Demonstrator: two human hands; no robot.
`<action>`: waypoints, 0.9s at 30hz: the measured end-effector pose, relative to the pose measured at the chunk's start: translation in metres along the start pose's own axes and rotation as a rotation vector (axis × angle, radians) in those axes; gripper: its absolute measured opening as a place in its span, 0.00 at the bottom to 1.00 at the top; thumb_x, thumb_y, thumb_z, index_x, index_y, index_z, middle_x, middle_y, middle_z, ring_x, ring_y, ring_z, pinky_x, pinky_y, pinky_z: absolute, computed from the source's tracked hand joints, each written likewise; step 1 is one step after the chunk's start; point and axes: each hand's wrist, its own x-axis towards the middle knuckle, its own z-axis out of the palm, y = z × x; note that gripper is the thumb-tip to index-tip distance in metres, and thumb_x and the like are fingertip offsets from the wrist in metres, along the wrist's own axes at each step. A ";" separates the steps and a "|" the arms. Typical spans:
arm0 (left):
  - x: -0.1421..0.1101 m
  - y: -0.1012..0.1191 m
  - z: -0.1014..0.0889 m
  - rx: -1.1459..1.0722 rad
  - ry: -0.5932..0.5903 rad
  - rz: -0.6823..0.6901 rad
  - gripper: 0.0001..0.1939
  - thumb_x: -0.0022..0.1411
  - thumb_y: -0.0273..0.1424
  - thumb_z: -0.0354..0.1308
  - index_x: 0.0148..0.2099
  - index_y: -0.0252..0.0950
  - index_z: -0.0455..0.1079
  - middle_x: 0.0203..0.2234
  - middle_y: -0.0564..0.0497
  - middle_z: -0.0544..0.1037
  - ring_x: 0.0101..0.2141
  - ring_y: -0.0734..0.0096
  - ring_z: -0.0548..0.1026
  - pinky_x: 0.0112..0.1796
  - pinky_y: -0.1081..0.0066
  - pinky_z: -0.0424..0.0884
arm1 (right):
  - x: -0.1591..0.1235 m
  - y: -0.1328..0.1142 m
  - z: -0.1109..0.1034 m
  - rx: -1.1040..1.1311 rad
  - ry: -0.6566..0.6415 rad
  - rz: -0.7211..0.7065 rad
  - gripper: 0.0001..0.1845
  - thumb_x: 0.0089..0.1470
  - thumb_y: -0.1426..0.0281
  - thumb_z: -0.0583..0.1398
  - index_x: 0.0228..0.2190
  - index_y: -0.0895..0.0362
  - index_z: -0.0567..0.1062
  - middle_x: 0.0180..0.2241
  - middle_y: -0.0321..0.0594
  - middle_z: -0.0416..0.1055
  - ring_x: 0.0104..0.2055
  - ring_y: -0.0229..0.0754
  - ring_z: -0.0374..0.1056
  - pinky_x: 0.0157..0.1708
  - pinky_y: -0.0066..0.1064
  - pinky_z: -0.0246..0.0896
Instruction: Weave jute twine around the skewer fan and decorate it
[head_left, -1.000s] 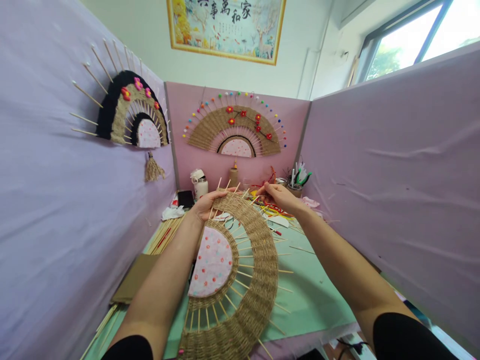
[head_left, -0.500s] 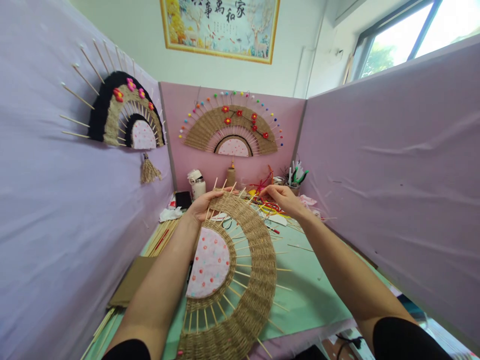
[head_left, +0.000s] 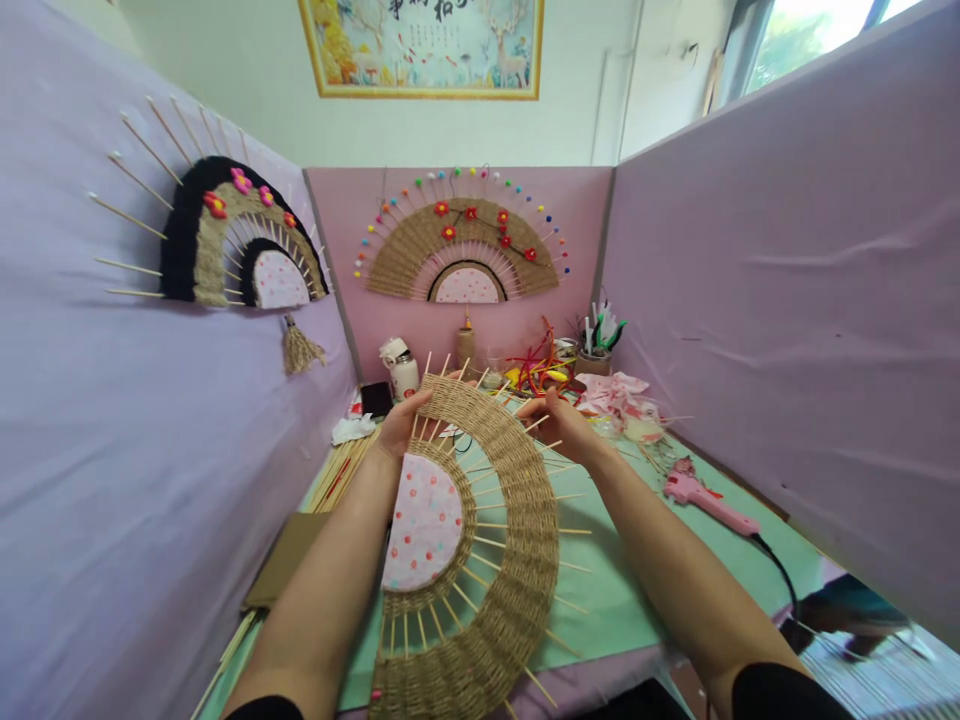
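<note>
A half-round woven straw fan (head_left: 517,530) with wooden stick ribs and a pink flowered cloth centre (head_left: 424,520) lies over the green table (head_left: 622,590), reaching from its front edge to the middle. My left hand (head_left: 401,422) grips the fan's far left edge, fingers wrapped round the weave. My right hand (head_left: 559,425) pinches the far right edge near the protruding sticks.
A pink glue gun (head_left: 709,500) with a black cord lies at the right. Loose sticks (head_left: 337,475) and a brown card (head_left: 281,575) lie at the left. Coloured cords (head_left: 540,370), a cup of tools (head_left: 596,350) and a white bottle (head_left: 403,372) stand at the back. Finished fans (head_left: 465,250) hang on the purple partitions.
My right hand has drawn back toward me along the fan's rim. The view has shifted down and right, so the glue gun now shows.
</note>
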 end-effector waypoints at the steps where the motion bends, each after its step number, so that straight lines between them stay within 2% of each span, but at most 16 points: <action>1: -0.003 -0.003 -0.001 -0.007 0.038 0.023 0.24 0.56 0.27 0.52 0.56 0.28 0.64 0.44 0.42 0.76 0.49 0.57 0.71 0.51 0.62 0.64 | -0.002 0.002 0.002 0.023 -0.009 0.021 0.30 0.43 0.43 0.58 0.23 0.58 0.78 0.22 0.39 0.68 0.25 0.35 0.59 0.25 0.27 0.53; 3: -0.011 -0.009 -0.004 -0.019 0.113 0.067 0.23 0.55 0.29 0.52 0.54 0.30 0.67 0.42 0.44 0.77 0.48 0.56 0.72 0.50 0.61 0.65 | -0.005 0.004 0.004 0.072 -0.013 0.045 0.29 0.43 0.43 0.58 0.22 0.58 0.78 0.23 0.39 0.69 0.24 0.35 0.59 0.25 0.27 0.53; 5: -0.019 -0.014 -0.007 -0.035 0.131 0.061 0.21 0.55 0.32 0.53 0.51 0.32 0.69 0.41 0.44 0.78 0.48 0.54 0.72 0.48 0.59 0.67 | -0.007 0.004 0.005 0.110 -0.013 0.052 0.29 0.43 0.43 0.58 0.23 0.58 0.78 0.22 0.39 0.67 0.24 0.34 0.58 0.24 0.26 0.53; 9: -0.039 -0.023 -0.015 -0.039 0.055 -0.037 0.24 0.51 0.37 0.57 0.51 0.36 0.68 0.43 0.42 0.77 0.47 0.50 0.72 0.46 0.52 0.67 | -0.011 0.005 0.004 0.125 -0.014 0.070 0.28 0.45 0.44 0.57 0.25 0.58 0.77 0.20 0.37 0.63 0.22 0.34 0.56 0.21 0.26 0.51; 12: -0.054 -0.029 -0.022 -0.034 0.022 -0.043 0.29 0.47 0.38 0.60 0.53 0.39 0.65 0.45 0.43 0.75 0.47 0.48 0.72 0.45 0.51 0.66 | -0.014 0.007 0.001 0.087 -0.015 0.091 0.29 0.46 0.44 0.56 0.25 0.58 0.77 0.21 0.37 0.62 0.22 0.34 0.55 0.19 0.26 0.48; 18: -0.067 -0.033 -0.024 0.015 0.035 -0.083 0.34 0.41 0.25 0.61 0.54 0.41 0.63 0.47 0.43 0.74 0.45 0.47 0.73 0.43 0.54 0.68 | -0.015 0.008 -0.008 0.052 0.027 0.079 0.27 0.44 0.45 0.59 0.26 0.58 0.76 0.21 0.37 0.63 0.23 0.34 0.56 0.19 0.25 0.49; 23: -0.066 -0.028 -0.024 0.081 -0.026 -0.119 0.37 0.39 0.26 0.63 0.55 0.39 0.61 0.48 0.40 0.73 0.41 0.48 0.75 0.39 0.57 0.70 | -0.016 0.008 -0.017 -0.012 0.071 0.068 0.26 0.42 0.47 0.61 0.26 0.59 0.76 0.22 0.37 0.65 0.23 0.32 0.56 0.21 0.25 0.51; 27: -0.067 -0.026 -0.034 0.172 -0.025 -0.153 0.37 0.37 0.25 0.64 0.54 0.35 0.63 0.40 0.40 0.78 0.34 0.54 0.78 0.29 0.66 0.73 | -0.016 0.008 -0.022 -0.050 0.104 0.037 0.24 0.42 0.49 0.62 0.25 0.59 0.76 0.21 0.35 0.64 0.22 0.31 0.56 0.22 0.25 0.52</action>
